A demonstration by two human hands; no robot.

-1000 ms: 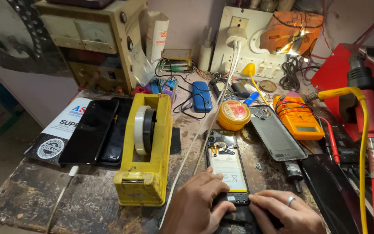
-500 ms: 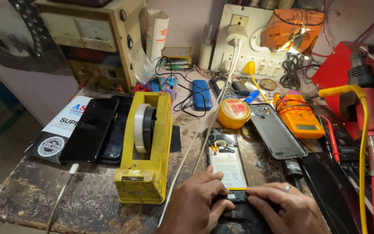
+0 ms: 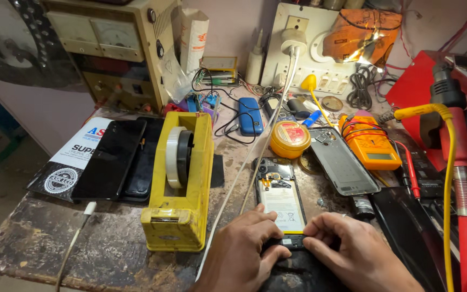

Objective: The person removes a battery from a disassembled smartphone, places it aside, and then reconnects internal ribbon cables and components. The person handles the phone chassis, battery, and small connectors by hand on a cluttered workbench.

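An opened phone lies back-up on the worn bench, its white battery and circuit board showing. My left hand presses on the phone's lower left end, fingers curled against it. From the right, my right hand meets it, fingertips pinching at the phone's bottom edge where a small dark part sits. A dark mat lies under both hands.
A yellow tape dispenser stands left of the phone. Two dark phones lie further left. A grey back cover, an orange multimeter, a round yellow tin and a red hot-air tool crowd the right. A white cable crosses the bench.
Both hands have shifted slightly, the right fingers closing in toward the left at the phone's bottom edge. The phone stays put.
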